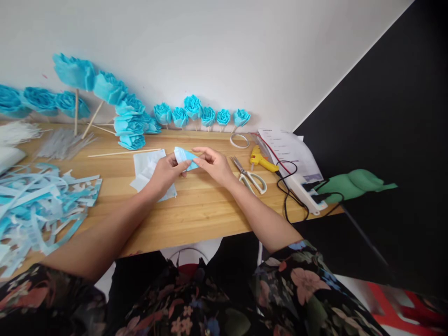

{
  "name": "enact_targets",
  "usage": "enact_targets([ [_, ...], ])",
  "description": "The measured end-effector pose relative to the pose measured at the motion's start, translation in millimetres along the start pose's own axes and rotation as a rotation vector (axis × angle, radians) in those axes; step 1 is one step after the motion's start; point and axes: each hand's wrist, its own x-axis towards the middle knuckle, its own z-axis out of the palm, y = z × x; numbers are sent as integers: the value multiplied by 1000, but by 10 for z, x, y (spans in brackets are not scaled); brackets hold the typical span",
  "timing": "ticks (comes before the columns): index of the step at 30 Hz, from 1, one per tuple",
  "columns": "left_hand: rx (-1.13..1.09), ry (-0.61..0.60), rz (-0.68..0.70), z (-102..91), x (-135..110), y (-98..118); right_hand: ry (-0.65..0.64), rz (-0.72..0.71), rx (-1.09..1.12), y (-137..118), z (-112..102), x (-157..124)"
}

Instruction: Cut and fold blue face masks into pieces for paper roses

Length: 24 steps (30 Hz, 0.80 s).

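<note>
Both of my hands meet over the middle of the wooden table [196,210]. My left hand [167,171] pinches one end of a small folded light-blue paper piece [185,157]. My right hand [214,164] grips its other end, fingers curled over it. Just under my left hand lie a few white paper sheets [145,169]. Scissors with white handles [250,176] rest a little to the right of my right hand.
A row of blue paper flowers on sticks [196,113] leans on the wall, with larger ones [105,88] at left. Blue paper scraps [38,200] pile at left. A yellow glue gun [261,159], tape ring [240,140], power strip [304,190] with black cables and papers sit right.
</note>
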Motion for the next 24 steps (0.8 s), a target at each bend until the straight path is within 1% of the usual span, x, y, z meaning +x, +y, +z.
enact_targets([
  [5, 20, 0, 49, -12, 11, -20, -35, 26, 23, 39, -11, 23],
  [10, 81, -8, 116, -31, 24, -60, -48, -11, -127, 38, -33, 20],
  [12, 115, -13, 133, -36, 28, -59, -50, -15, -155, 20, -36, 13],
  [16, 142, -22, 139, -31, 16, -19, -36, -10, -66, -11, -21, 4],
  [19, 170, -61, 125, -15, -4, 11, -43, -3, 2, -20, -11, 3],
  [21, 180, -88, 111, -3, -17, 24, -44, -9, -7, -22, -9, 2],
  [24, 164, -102, 99, 10, -32, 42, 0, -18, -36, -20, -6, 1],
])
